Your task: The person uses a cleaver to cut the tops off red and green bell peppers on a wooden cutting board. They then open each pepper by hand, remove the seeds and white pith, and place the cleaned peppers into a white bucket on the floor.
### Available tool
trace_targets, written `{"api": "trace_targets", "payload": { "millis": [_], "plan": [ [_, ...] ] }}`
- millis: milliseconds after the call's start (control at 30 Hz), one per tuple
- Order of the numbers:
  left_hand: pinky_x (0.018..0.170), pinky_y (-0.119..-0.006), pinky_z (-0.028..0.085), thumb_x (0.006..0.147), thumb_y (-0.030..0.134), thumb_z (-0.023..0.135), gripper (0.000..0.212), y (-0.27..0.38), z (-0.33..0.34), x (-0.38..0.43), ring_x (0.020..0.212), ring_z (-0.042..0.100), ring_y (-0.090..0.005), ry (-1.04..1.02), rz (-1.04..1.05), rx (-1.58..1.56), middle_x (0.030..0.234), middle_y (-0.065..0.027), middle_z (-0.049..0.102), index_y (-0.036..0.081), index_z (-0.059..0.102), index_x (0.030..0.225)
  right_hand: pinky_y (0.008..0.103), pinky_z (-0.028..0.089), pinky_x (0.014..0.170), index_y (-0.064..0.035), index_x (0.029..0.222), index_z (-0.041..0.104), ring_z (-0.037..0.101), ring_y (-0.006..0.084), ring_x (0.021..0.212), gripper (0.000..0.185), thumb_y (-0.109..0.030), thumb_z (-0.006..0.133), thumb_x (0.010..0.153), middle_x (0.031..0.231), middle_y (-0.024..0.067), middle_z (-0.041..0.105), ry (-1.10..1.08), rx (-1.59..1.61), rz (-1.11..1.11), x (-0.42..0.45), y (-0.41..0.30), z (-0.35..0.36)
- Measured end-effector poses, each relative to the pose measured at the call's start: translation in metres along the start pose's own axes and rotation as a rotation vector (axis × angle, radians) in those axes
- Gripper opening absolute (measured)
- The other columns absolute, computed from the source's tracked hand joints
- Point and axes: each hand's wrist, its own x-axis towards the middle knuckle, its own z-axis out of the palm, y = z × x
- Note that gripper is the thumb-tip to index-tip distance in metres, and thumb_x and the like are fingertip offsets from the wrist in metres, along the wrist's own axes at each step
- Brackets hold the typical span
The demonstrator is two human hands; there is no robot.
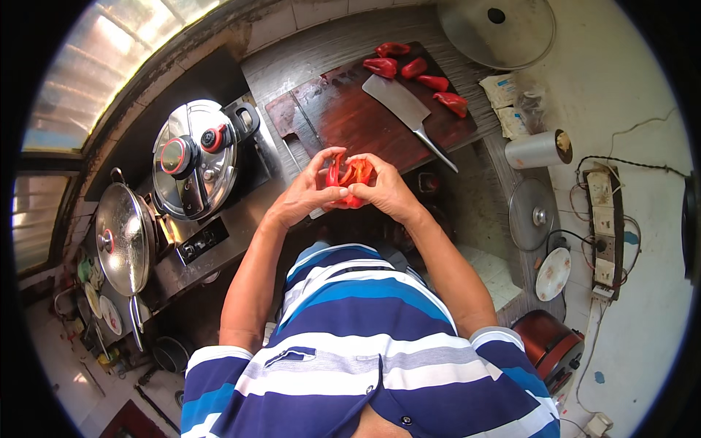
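Note:
Between both hands is a red pepper (358, 171), split so that its orange-red inner wall shows. My left hand (313, 189) grips its left side, and my right hand (388, 189) grips the right, with the thumbs close together in front. The hands are above the near edge of a dark wooden cutting board (350, 126). A cleaver (402, 107) lies on the board, its blade towards the far side and its handle reaching past the near edge. Several red pepper pieces (414, 67) rest along the board's far right part.
A pressure cooker (194, 159) and a lidded wok (125, 238) stand on the gas stove at left. Glass lids (528, 211), a roll of plastic bags (536, 149) and a plate (553, 274) sit along the right wall, below a power strip (604, 230). A red rice cooker (547, 342) is nearer.

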Motion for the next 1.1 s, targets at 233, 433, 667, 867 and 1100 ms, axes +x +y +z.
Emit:
{"api": "trace_targets", "payload": {
  "millis": [233, 433, 667, 867, 1100],
  "plan": [
    [0.092, -0.033, 0.055, 0.086, -0.004, 0.064, 0.069, -0.004, -0.016, 0.000, 0.101, 0.064, -0.0151, -0.034, 0.068, -0.117, 0.115, -0.0078, 0.061, 0.016, 0.040, 0.148, 0.0324, 0.064, 0.073, -0.0029, 0.123, 0.058, 0.068, 0.0148, 0.095, 0.037, -0.006, 0.070, 0.088, 0.109, 0.0076, 0.065, 0.013, 0.291, 0.197, -0.001, -0.015, 0.002],
    [0.085, -0.028, 0.056, 0.087, -0.008, 0.064, 0.065, -0.012, -0.013, -0.002, 0.094, 0.065, -0.0131, 0.065, 0.137, -0.295, 0.106, -0.0054, 0.061, 0.012, 0.042, 0.145, 0.0339, 0.066, 0.069, -0.0028, 0.119, 0.059, 0.070, 0.0174, 0.089, 0.030, -0.006, 0.067, 0.090, 0.106, 0.0086, 0.065, 0.071, 0.524, 0.285, 0.000, -0.018, 0.007],
    [0.086, -0.029, 0.057, 0.088, -0.007, 0.066, 0.063, -0.036, -0.026, 0.004, 0.095, 0.066, -0.0136, 0.147, 0.273, -0.268, 0.108, -0.0061, 0.064, 0.011, 0.043, 0.145, 0.0390, 0.067, 0.070, -0.0014, 0.119, 0.059, 0.071, 0.0211, 0.089, 0.026, -0.006, 0.064, 0.093, 0.107, 0.0100, 0.064, 0.145, 0.618, 0.264, 0.001, -0.009, 0.019],
    [0.089, -0.031, 0.056, 0.088, -0.006, 0.067, 0.059, -0.038, -0.021, 0.004, 0.097, 0.067, -0.0160, 0.287, 0.390, -0.314, 0.106, -0.0108, 0.068, 0.009, 0.045, 0.140, 0.0413, 0.066, 0.076, -0.0033, 0.117, 0.058, 0.070, 0.0259, 0.099, 0.022, -0.010, 0.060, 0.096, 0.108, 0.0116, 0.064, 0.362, 0.888, 0.270, 0.007, 0.003, 0.038],
    [0.091, -0.037, 0.058, 0.088, -0.006, 0.066, 0.062, -0.049, -0.016, 0.001, 0.099, 0.069, -0.0246, 0.479, 0.547, -0.485, 0.111, -0.0159, 0.065, 0.007, 0.039, 0.142, 0.0435, 0.064, 0.081, -0.0038, 0.116, 0.056, 0.070, 0.0294, 0.098, 0.019, -0.008, 0.057, 0.097, 0.110, 0.0170, 0.068, 0.571, 1.012, 0.213, 0.018, 0.005, 0.050]
  ]
}}
